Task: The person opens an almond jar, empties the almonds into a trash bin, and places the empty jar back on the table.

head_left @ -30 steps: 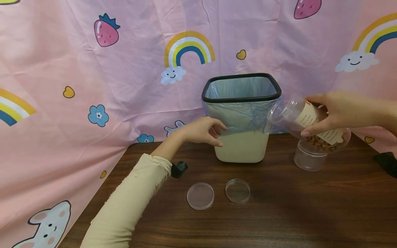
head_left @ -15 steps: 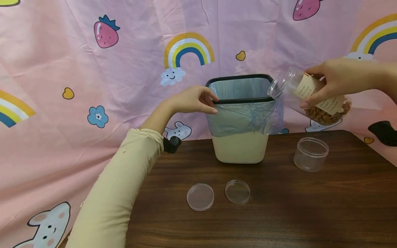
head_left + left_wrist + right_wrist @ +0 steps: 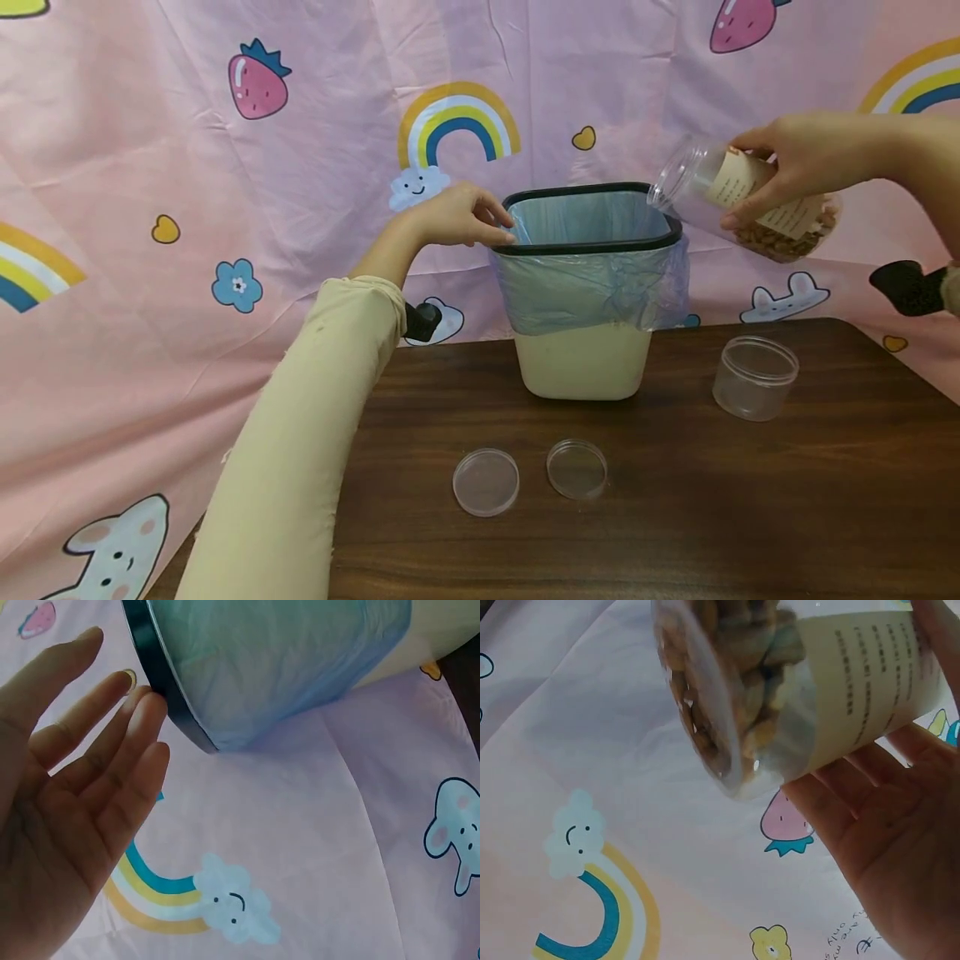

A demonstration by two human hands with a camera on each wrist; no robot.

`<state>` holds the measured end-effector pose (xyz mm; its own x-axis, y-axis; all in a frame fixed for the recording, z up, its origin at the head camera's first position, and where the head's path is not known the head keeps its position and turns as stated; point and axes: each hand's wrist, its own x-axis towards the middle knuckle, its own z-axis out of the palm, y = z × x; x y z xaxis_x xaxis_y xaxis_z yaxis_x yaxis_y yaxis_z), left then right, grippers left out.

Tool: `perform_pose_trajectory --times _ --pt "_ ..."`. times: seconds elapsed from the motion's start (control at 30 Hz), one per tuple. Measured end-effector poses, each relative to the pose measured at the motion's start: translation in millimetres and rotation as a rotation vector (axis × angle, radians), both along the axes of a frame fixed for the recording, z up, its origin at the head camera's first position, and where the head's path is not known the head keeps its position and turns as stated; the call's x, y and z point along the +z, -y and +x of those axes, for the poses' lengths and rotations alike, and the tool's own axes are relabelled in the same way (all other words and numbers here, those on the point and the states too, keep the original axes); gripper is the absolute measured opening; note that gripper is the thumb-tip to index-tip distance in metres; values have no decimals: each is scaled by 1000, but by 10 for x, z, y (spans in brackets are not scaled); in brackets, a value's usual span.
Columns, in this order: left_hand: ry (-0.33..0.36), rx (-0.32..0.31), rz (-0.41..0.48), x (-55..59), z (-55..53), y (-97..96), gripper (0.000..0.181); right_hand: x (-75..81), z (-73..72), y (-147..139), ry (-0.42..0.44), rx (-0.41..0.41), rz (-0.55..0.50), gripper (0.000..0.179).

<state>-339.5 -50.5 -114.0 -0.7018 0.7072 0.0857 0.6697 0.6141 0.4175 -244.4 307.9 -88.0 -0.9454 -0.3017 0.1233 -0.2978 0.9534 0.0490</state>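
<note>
My right hand grips a clear plastic jar with a cream label. The jar is tilted, its open mouth towards the bin's right rim and a little above it. Brown nut-like pieces lie in its bottom end. My left hand is at the left rim of a cream waste bin, fingers loosely bent and apart from the thumb. In the left wrist view its fingertips are close to the black rim; whether they touch it I cannot tell. A bluish bag lines the bin and hangs over its outside.
On the dark wooden table stands a short clear tub, right of the bin. Two clear round lids, a left one and a right one, lie in front of the bin. A printed pink cloth hangs behind.
My right hand has raised the jar from in front of the short tub to above the bin's rim level. My left hand has risen from the bin's side to its left rim.
</note>
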Motion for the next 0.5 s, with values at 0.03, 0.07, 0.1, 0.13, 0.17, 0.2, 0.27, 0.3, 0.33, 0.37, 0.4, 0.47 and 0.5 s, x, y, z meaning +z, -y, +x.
perform_pose_trajectory --times 0.03,0.07,0.1,0.13,0.17,0.2,0.27,0.3,0.33,0.37,0.4,0.47,0.5 --pt "-3 9 -5 1 -20 0 33 0 -14 -1 1 0 0 77" --pt "-7 17 -10 0 -40 0 33 0 -30 -1 0 -2 5 78" --pt "-9 23 -13 -3 -58 2 32 0 -46 -1 -3 -1 11 79" --pt "-11 29 -14 -9 -76 3 31 -2 -61 1 -4 -3 17 80" --pt "-15 33 -12 -19 -96 7 31 -4 -77 2 -3 -6 21 81" --pt "-15 36 -6 -31 -115 9 30 -6 -92 2 0 -10 24 83" --pt "-23 34 7 -57 -147 11 28 -13 -127 -10 -1 -12 22 84" --pt "-28 31 14 -69 -157 10 27 -17 -143 -21 0 -18 20 85" --pt "-34 29 21 -86 -167 13 26 -29 -164 -31 3 -24 11 86" --pt "-42 27 29 -101 -173 17 25 -43 -187 -43 2 -25 4 87" --pt "-49 23 36 -111 -175 20 25 -55 -210 -57 2 -28 -5 89" --pt "-66 18 48 -130 -179 24 24 -80 -255 -83 -3 -35 -21 92" --pt "-70 19 57 -136 -180 28 24 -92 -277 -95 -7 -38 -31 93"
